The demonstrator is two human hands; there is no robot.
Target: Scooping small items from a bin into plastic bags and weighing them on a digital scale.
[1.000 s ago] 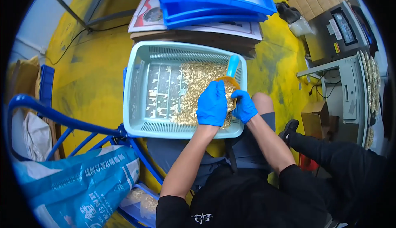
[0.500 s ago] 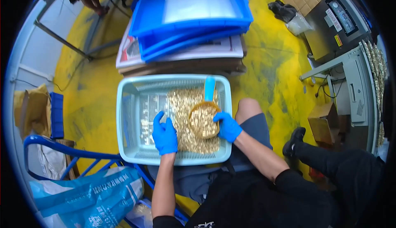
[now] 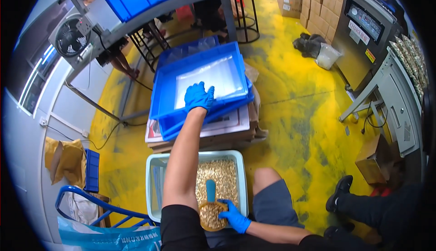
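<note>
Just above the frame's centre sits a blue plastic tray point(image 3: 165, 94); below it, a pale green basket point(image 3: 243, 185). I see clear plastic bags point(image 3: 222, 76) in the tray and, over the basket's near end, an amber, blue-handled scoop point(image 3: 210, 190). The left hand point(image 3: 199, 97) spreads its fingers over the bags; the right hand's point(image 3: 235, 217) clamp the scoop's rim. Small gold pieces point(image 3: 211, 215) fill it.

The head-worn fisheye looks down and forward from above and behind the fingers of the left hand point(image 3: 199, 97) and the right hand point(image 3: 236, 218), near enough to show both plainly yet wide enough to take in yellow floor point(image 3: 295, 78) well beyond the fingers.
</note>
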